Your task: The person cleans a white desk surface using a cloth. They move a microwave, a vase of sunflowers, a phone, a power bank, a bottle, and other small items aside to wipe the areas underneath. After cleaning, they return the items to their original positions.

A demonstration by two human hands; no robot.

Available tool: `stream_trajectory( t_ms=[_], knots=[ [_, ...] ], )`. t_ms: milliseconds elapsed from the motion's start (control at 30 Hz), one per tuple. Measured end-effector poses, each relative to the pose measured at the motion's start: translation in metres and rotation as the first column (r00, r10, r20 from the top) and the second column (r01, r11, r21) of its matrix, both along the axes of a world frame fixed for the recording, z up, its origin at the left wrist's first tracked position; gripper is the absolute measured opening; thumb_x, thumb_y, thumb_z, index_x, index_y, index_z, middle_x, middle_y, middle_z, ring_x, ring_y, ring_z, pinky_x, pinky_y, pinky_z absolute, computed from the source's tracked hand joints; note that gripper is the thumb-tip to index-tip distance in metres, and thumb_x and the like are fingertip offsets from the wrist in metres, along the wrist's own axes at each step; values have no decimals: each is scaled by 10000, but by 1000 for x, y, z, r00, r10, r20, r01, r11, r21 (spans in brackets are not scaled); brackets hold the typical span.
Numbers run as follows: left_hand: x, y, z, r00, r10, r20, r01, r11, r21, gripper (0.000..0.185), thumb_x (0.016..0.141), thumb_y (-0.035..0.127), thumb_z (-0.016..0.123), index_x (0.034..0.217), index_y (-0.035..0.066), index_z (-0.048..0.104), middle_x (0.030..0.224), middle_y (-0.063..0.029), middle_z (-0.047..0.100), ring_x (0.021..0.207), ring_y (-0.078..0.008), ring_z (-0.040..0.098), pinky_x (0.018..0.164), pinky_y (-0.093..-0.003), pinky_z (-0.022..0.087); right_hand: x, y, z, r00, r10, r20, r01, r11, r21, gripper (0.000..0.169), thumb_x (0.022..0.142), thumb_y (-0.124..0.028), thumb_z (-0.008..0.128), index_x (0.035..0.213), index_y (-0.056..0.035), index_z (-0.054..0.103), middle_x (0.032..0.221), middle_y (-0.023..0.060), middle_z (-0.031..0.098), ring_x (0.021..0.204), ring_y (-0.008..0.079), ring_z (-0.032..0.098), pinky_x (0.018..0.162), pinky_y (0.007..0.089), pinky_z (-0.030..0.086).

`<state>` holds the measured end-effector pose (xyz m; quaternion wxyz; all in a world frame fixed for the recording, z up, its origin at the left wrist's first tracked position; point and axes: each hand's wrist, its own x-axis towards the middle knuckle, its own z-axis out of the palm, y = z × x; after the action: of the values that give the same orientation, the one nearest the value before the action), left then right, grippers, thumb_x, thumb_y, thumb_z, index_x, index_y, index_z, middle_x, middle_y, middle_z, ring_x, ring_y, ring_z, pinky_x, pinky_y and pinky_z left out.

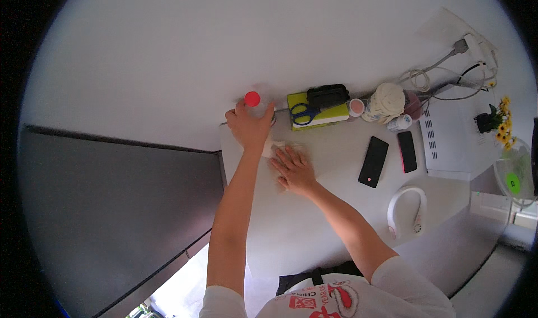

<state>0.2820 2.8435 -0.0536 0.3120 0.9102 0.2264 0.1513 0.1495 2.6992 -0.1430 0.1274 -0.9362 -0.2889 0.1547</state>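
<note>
My left hand [249,125] reaches to the back left of the white table [336,217]. Its thumb and fingers are spread around a clear container with a red cap [252,99]; most of the container's body is hidden behind the hand. Closer to me, my right hand [296,173] lies palm down with its fingers apart, holding a pale cloth or tissue [270,149] against the tabletop. Only the edges of this cloth show around the hand.
Blue-handled scissors [304,114] and a black case [328,95] rest on a green box [296,98]. Jars and a white bottle [399,123] stand along the wall. Two phones [373,162], a white neckband device [393,208], a white appliance [449,137] and cables [437,63] are farther right. A dark panel [122,208] borders the left.
</note>
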Motion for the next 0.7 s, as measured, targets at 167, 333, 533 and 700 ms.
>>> stream_trajectory(
  t_ms=[167, 333, 533, 700],
  knots=[
    [-2, 34, -15, 998, -13, 57, 25, 977, -210, 622, 622, 372, 811, 1065, 9, 568, 1040, -174, 488, 971, -320, 503, 871, -417, 423, 43, 52, 7, 991, -110, -75, 100, 987, -128, 635, 896, -463, 466, 1453, -200, 310, 1564, 49, 106, 1434, 288, 74, 1139, 489, 89],
    [-60, 95, -36, 945, 124, 303, 61, 842, -536, 525, 684, 90, 773, 1126, 19, 499, 1095, -116, 509, 1044, -248, 512, 930, -377, 412, 55, 77, -13, 979, -202, 25, 202, 979, 21, 698, 864, -475, 490, 1455, -155, 302, 1552, 100, 145, 1428, 331, 91, 1125, 529, 101],
    [-243, 172, 13, 889, 192, 415, -91, 964, -251, 643, 713, 459, 781, 1153, 111, 468, 1153, -73, 462, 1078, -236, 489, 870, -418, 475, 100, 102, -18, 927, -350, 136, 347, 937, 49, 717, 856, -453, 509, 1459, -136, 286, 1540, 139, 168, 1411, 379, 136, 1114, 542, 130],
    [-346, 179, 95, 866, 409, 287, -265, 863, -431, 653, 700, 428, 782, 1135, 95, 427, 1096, -71, 392, 1090, -256, 451, 890, -438, 447, 84, 162, -11, 977, -198, 78, 187, 974, 126, 682, 873, -420, 509, 1457, -140, 293, 1546, 113, 161, 1423, 332, 119, 1129, 510, 114]
  ],
)
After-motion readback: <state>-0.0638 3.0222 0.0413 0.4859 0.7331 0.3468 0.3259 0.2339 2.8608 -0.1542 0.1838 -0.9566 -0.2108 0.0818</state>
